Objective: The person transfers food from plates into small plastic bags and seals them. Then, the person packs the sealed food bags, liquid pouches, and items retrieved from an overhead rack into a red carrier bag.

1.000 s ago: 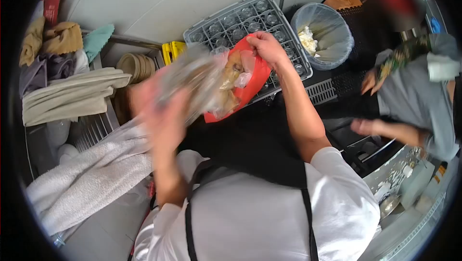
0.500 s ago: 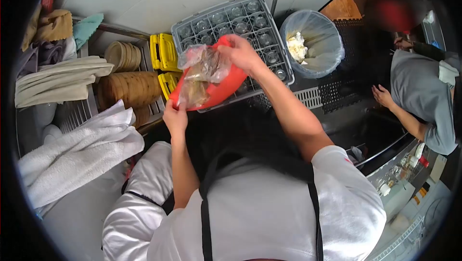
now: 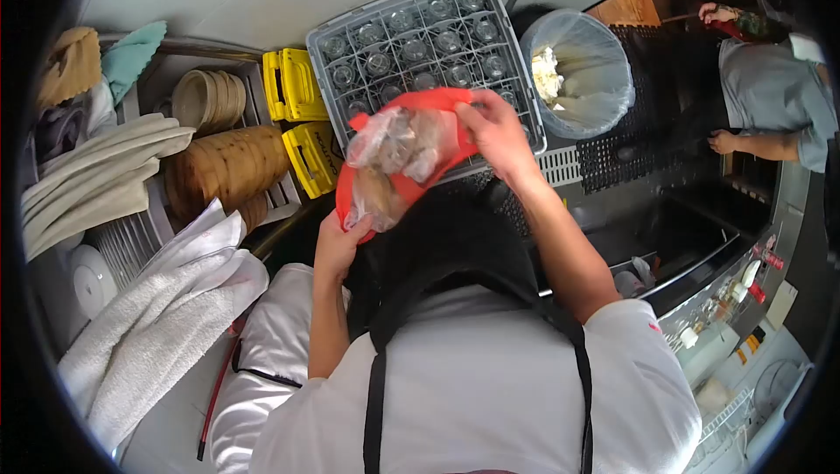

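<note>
A red plastic bag [image 3: 448,103] is stretched between my two hands, its mouth spread toward me. Inside it lie clear plastic bags [image 3: 398,150] with brownish contents that I cannot make out. My left hand [image 3: 337,247] pinches the bag's lower left edge. At its upper right edge, my right hand [image 3: 499,128] grips the plastic, fingers closed. Just beyond the bag stands a grey compartment rack [image 3: 315,41] full of glasses [image 3: 413,50], partly covered by the bag.
Right of the rack is a lined bin [image 3: 604,80] with pale waste. Yellow containers [image 3: 302,89], wooden stacks [image 3: 227,168], bowls [image 3: 201,98] and towels [image 3: 166,308] fill the left side. At far right, a co-worker in grey [image 3: 770,85] stands by the counter.
The red bag and both my hands have shifted slightly right and down, and the bag is spread wider. The view has moved a little. The co-worker's arms have changed position.
</note>
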{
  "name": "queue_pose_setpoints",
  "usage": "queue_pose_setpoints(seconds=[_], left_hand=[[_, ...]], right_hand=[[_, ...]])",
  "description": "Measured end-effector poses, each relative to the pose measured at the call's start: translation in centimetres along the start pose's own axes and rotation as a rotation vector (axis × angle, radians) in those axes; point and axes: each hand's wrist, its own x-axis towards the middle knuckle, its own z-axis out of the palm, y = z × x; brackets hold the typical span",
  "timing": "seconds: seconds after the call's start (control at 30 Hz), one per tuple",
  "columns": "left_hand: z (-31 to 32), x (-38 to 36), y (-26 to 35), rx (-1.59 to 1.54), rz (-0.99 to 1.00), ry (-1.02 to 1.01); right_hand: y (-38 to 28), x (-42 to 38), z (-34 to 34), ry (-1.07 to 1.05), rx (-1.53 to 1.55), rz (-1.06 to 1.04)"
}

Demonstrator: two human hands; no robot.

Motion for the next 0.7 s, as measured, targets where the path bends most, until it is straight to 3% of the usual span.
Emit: queue_pose_setpoints(seconds=[0.03, 0.13, 0.23, 0.27, 0.3, 0.33, 0.37, 0.4, 0.43, 0.53, 0.6, 0.63, 0.67, 0.7], left_hand=[[-0.3, 0.4, -0.2, -0.224, 0.004, -0.068], [0.9, 2.3, -0.2, -0.454, 0.202, -0.258], [5.7, 3.4, 3.3, -0.837, 0.036, -0.624], [6.3, 4.8, 2.9, -0.854, -0.104, -0.351], [6.1, 6.0, 2.4, -0.717, -0.140, -0.339], [5.9, 7.1, 1.9, -0.582, -0.177, -0.334], [7.0, 7.4, 5.1, -0.601, -0.381, -0.315], [7.2, 7.3, 6.8, -0.605, -0.589, -0.253], [7.9, 7.5, 6.7, -0.655, -0.430, -0.349], [12.1, 3.3, 9.2, -0.501, -0.122, -0.275], [15.8, 1.6, 12.6, -0.475, 0.004, -0.336], [17.7, 1.4, 13.9, -0.535, 0.111, -0.505], [19.3, 1.4, 14.9, -0.597, 0.205, -0.669], [20.9, 1.3, 15.4, -0.663, 0.294, -0.827]], right_hand=[[-0.2, -0.6, -0.2, 0.067, -0.009, 0.053], [2.3, -1.1, 1.3, 0.027, -0.205, -0.042], [2.8, -3.1, 6.1, 0.006, -0.498, -0.137], [2.1, -4.1, 7.8, -0.010, -0.586, -0.179], [-1.1, -5.6, 7.8, -0.149, -0.638, -0.044], [1.1, -6.2, 7.8, -0.197, -0.658, -0.516], [4.2, -6.3, 8.8, -0.279, -0.853, -0.663], [3.6, -7.8, 8.5, -0.225, -0.795, -0.577], [2.1, -8.6, 7.5, -0.190, -0.732, -0.503], [-1.5, -10.4, 2.5, -0.019, -0.641, -0.719], [-6.7, -11.9, -3.2, -0.285, -0.575, -0.675], [-8.8, -12.3, -6.8, -0.415, -0.547, -0.653], [-8.9, -12.6, -9.9, -0.470, -0.377, -0.824], [-10.4, -14.6, -13.8, -0.487, -0.273, -0.841]])
